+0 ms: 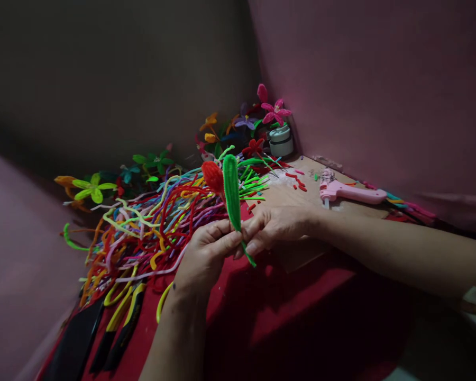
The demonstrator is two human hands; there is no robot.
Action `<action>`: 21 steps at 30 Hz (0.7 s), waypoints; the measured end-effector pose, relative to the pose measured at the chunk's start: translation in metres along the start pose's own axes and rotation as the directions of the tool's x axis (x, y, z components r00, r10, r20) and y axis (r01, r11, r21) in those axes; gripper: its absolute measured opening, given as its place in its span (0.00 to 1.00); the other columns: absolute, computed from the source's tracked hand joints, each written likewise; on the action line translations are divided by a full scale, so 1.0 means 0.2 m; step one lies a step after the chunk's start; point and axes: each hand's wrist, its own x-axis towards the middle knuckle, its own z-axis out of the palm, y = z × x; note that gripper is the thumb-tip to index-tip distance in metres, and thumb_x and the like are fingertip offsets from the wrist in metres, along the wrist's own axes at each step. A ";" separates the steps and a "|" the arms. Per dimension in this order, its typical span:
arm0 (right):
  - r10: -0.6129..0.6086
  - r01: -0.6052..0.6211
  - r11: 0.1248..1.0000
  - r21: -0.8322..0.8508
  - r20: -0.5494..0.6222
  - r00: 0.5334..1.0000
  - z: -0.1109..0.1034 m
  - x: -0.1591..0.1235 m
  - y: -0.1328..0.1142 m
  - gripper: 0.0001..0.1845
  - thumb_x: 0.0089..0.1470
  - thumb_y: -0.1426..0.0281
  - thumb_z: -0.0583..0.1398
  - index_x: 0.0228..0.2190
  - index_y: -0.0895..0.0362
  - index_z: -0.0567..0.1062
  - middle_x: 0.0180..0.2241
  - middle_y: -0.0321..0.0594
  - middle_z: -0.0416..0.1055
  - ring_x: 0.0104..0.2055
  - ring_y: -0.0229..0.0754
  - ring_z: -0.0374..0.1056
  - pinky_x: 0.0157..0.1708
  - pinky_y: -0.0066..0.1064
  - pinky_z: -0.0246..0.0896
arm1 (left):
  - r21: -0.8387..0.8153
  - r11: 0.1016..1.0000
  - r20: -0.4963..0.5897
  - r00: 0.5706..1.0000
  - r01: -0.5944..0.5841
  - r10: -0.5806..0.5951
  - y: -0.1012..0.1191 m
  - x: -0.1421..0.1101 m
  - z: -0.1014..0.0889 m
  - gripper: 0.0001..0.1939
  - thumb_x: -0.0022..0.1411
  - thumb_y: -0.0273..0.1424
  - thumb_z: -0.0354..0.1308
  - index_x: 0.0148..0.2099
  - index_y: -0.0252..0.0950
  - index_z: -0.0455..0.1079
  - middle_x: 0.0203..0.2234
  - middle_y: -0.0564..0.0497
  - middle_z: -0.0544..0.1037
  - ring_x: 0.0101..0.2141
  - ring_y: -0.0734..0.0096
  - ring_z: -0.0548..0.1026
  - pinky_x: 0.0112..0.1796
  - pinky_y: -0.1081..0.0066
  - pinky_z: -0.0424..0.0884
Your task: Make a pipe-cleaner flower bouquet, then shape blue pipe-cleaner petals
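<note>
Between finger and thumb, my left hand [210, 246] grips the stem of a pipe-cleaner flower with a red bud [212, 177]. Beside the bud stands a long green pipe-cleaner leaf [231, 190], upright, its lower end at my fingertips. My right hand [272, 225] is closed against the left, pinching at the leaf's base and the stem. A short green end pokes out below the fingers. Exactly which strand each hand pinches is partly hidden by the fingers.
Loose coloured pipe cleaners [158, 211] are heaped at left. Black-and-yellow pliers [121, 323] lie by a black flat object [77, 338]. A pink glue gun [353, 191] rests on a brown board [301, 198]. Finished flowers [276, 111] and a pale jar [281, 142] stand behind.
</note>
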 end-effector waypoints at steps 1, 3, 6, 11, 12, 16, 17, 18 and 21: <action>-0.006 0.006 1.000 0.004 0.012 1.000 0.00 0.00 0.00 0.16 0.44 0.63 0.63 0.35 0.60 0.78 0.25 0.35 0.68 0.26 0.31 0.58 0.26 0.25 0.51 | -0.029 1.000 0.011 1.000 -0.008 0.008 0.00 0.00 0.01 0.08 0.51 0.32 0.60 0.27 0.31 0.70 0.19 0.54 0.68 0.21 0.80 0.62 0.25 0.76 0.59; -0.017 0.017 1.000 -0.010 0.004 1.000 0.00 0.00 0.01 0.17 0.44 0.62 0.63 0.35 0.59 0.78 0.24 0.34 0.67 0.25 0.31 0.56 0.25 0.25 0.49 | -0.051 0.998 0.008 1.000 -0.022 0.022 -0.01 0.00 0.01 0.07 0.51 0.31 0.60 0.28 0.31 0.71 0.19 0.53 0.69 0.20 0.80 0.62 0.25 0.77 0.59; -0.038 0.035 0.998 -0.045 -0.071 0.997 0.01 0.01 0.00 0.16 0.45 0.61 0.62 0.34 0.58 0.78 0.22 0.32 0.64 0.24 0.30 0.52 0.22 0.24 0.45 | -0.033 0.999 -0.052 0.998 -0.028 0.027 -0.01 0.01 0.02 0.07 0.51 0.32 0.60 0.32 0.33 0.70 0.22 0.53 0.70 0.22 0.80 0.64 0.25 0.77 0.60; -0.048 0.018 0.989 -0.149 -0.200 0.979 0.02 0.03 0.03 0.14 0.47 0.61 0.60 0.27 0.60 0.76 0.18 0.30 0.57 0.22 0.30 0.50 0.21 0.24 0.45 | 0.147 0.987 -0.207 0.974 -0.057 0.087 0.00 0.02 0.03 0.08 0.47 0.30 0.63 0.27 0.33 0.67 0.19 0.57 0.66 0.20 0.82 0.61 0.23 0.79 0.58; -0.057 0.020 0.985 -0.174 -0.209 0.976 0.01 0.04 0.04 0.14 0.47 0.61 0.60 0.26 0.60 0.76 0.18 0.30 0.57 0.22 0.30 0.50 0.22 0.24 0.46 | 0.197 0.978 -0.236 0.965 -0.068 0.114 0.00 0.02 0.04 0.09 0.46 0.30 0.63 0.25 0.33 0.66 0.18 0.58 0.65 0.20 0.82 0.60 0.22 0.79 0.57; -0.067 0.025 0.974 -0.226 -0.178 0.982 0.01 0.06 0.04 0.12 0.45 0.64 0.60 0.28 0.62 0.76 0.19 0.32 0.60 0.23 0.31 0.53 0.24 0.25 0.50 | 0.398 0.911 -0.293 0.927 -0.106 0.236 -0.01 0.03 0.05 0.08 0.49 0.30 0.60 0.22 0.33 0.64 0.17 0.58 0.63 0.21 0.80 0.60 0.23 0.78 0.57; -0.058 0.014 0.969 -0.246 -0.175 0.983 0.01 0.06 0.04 0.12 0.45 0.65 0.60 0.29 0.62 0.76 0.19 0.32 0.60 0.22 0.30 0.53 0.23 0.25 0.49 | 0.436 0.892 -0.290 0.921 -0.115 0.261 -0.01 0.03 0.05 0.08 0.50 0.30 0.58 0.23 0.34 0.65 0.17 0.58 0.63 0.21 0.79 0.60 0.23 0.77 0.58; -0.052 0.002 0.963 -0.270 -0.178 0.983 0.01 0.06 0.03 0.12 0.45 0.66 0.60 0.30 0.63 0.77 0.18 0.31 0.59 0.22 0.30 0.52 0.23 0.24 0.48 | 0.470 0.874 -0.288 0.914 -0.126 0.286 -0.02 0.03 0.05 0.07 0.51 0.30 0.57 0.24 0.34 0.65 0.18 0.57 0.63 0.22 0.78 0.61 0.24 0.77 0.58; -0.092 0.023 0.940 -0.340 -0.188 0.978 0.01 0.05 0.02 0.11 0.46 0.68 0.58 0.30 0.62 0.77 0.18 0.31 0.59 0.22 0.30 0.53 0.23 0.24 0.49 | 0.571 0.805 -0.272 0.888 -0.161 0.370 -0.03 0.04 0.03 0.06 0.52 0.31 0.56 0.26 0.35 0.67 0.19 0.56 0.66 0.23 0.76 0.63 0.26 0.76 0.59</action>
